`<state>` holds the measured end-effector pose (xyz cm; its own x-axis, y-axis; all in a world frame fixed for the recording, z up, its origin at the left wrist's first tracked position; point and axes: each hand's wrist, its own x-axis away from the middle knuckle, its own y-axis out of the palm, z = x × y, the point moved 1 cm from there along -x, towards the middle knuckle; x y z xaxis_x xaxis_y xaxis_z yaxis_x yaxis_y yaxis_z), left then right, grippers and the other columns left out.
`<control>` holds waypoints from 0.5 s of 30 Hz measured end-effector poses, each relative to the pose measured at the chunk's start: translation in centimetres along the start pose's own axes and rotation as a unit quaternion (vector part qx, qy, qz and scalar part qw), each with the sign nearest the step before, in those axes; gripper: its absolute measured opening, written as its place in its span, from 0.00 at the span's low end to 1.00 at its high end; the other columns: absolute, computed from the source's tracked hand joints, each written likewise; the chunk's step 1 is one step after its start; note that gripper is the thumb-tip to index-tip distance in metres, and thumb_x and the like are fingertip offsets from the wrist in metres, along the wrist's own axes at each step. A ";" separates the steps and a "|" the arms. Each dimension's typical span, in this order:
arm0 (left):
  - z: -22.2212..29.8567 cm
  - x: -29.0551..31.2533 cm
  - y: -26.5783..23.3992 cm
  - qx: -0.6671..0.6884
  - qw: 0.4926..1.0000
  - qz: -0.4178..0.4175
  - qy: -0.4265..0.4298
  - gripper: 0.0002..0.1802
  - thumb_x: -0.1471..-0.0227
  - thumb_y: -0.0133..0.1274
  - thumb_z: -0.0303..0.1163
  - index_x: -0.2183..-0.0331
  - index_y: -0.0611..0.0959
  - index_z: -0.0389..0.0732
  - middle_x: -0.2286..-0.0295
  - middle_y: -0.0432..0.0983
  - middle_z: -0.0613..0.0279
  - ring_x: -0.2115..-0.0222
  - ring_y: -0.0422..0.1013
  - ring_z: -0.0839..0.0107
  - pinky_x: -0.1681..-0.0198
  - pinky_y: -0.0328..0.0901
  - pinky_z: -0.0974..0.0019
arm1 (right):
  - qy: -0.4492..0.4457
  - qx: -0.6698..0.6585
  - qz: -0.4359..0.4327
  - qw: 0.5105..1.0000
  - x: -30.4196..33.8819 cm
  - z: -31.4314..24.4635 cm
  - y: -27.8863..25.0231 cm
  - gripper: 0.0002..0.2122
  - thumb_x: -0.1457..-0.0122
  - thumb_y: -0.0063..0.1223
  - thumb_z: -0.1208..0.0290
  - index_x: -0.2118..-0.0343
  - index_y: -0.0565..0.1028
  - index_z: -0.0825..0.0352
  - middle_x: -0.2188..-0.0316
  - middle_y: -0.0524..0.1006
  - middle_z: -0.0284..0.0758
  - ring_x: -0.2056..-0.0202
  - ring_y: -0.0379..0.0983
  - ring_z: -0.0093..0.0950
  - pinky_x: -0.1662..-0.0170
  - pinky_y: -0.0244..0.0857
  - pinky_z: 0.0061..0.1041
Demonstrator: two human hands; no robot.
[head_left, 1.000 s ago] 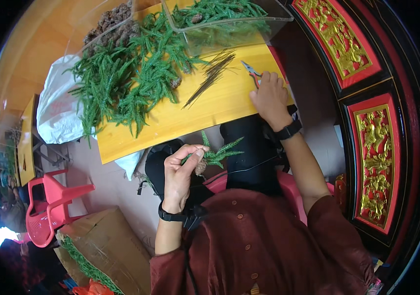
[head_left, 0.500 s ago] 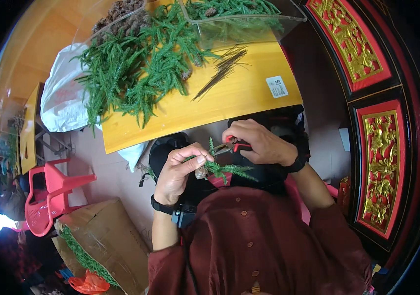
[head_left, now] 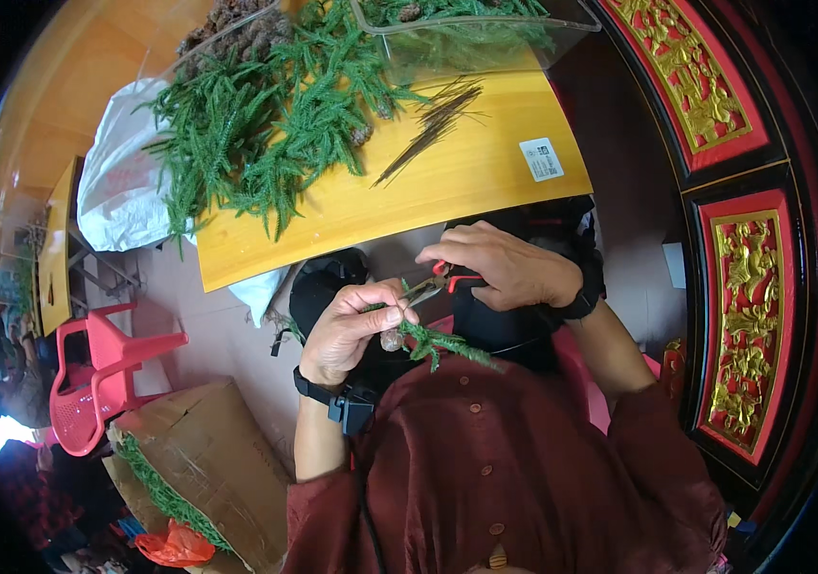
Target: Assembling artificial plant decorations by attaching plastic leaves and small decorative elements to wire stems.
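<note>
My left hand (head_left: 353, 330) is closed in a pinch around a green artificial pine sprig (head_left: 447, 346), whose needles stick out to the right over my lap. A small pine cone (head_left: 392, 340) hangs just below my left fingers. My right hand (head_left: 509, 266) grips red-handled pliers (head_left: 441, 279), their metal jaws pointing left and reaching the sprig by my left fingertips. Whether the jaws are closed on a wire or stem is too small to tell. Both hands are above my lap, in front of the yellow table's (head_left: 332, 239) near edge.
Green pine sprigs (head_left: 265, 143) are heaped on the table with brown pine cones (head_left: 242, 38), a bundle of thin brown wires (head_left: 436, 124) and a clear plastic bin (head_left: 466, 48). A cardboard box (head_left: 208, 459) and pink chair (head_left: 108, 373) stand left; carved panels (head_left: 746, 316) line the right.
The pliers' jaws have moved slightly left and down, closer to my left fingertips. The sprig has tilted a little lower at its right end.
</note>
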<state>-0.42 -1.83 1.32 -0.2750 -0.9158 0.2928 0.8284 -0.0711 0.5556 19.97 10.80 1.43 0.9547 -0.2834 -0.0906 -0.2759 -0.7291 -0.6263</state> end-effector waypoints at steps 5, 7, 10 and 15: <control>-0.2 0.0 -0.3 -0.047 0.999 -0.006 -0.022 0.12 0.53 0.59 0.35 0.75 0.82 0.34 0.74 0.71 0.66 0.72 0.65 0.76 0.68 0.57 0.76 | 0.019 0.015 -0.055 0.998 0.1 0.1 0.0 0.31 0.63 0.53 0.81 0.48 0.65 0.66 0.63 0.70 0.38 0.57 0.66 0.36 0.51 0.56 0.32; -0.6 -0.1 -0.4 -0.044 0.998 -0.011 -0.041 0.14 0.54 0.59 0.37 0.76 0.81 0.34 0.74 0.72 0.64 0.72 0.65 0.75 0.67 0.57 0.75 | -0.003 0.021 -0.041 0.999 0.1 0.3 0.1 0.32 0.64 0.53 0.81 0.47 0.65 0.66 0.63 0.70 0.38 0.58 0.66 0.36 0.51 0.57 0.32; -1.0 -0.5 -0.6 -0.031 0.997 -0.029 -0.066 0.16 0.55 0.60 0.38 0.77 0.81 0.33 0.75 0.72 0.63 0.72 0.65 0.74 0.66 0.57 0.74 | -0.033 0.023 -0.023 0.999 -0.2 0.4 0.3 0.33 0.64 0.53 0.81 0.47 0.66 0.66 0.63 0.70 0.38 0.58 0.66 0.36 0.52 0.57 0.32; -2.6 -1.0 -1.3 0.020 0.995 -0.059 -0.081 0.18 0.58 0.61 0.41 0.79 0.80 0.33 0.75 0.73 0.60 0.72 0.66 0.72 0.66 0.58 0.73 | -0.097 0.031 0.053 0.993 -0.8 0.6 1.0 0.31 0.64 0.54 0.80 0.49 0.67 0.67 0.65 0.70 0.38 0.60 0.66 0.37 0.53 0.58 0.32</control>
<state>0.07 -1.85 -1.72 -0.4459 -0.8266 0.3434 0.7667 -0.1547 0.6231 19.02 10.62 0.44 0.9259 -0.2271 -0.3020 -0.3743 -0.6602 -0.6512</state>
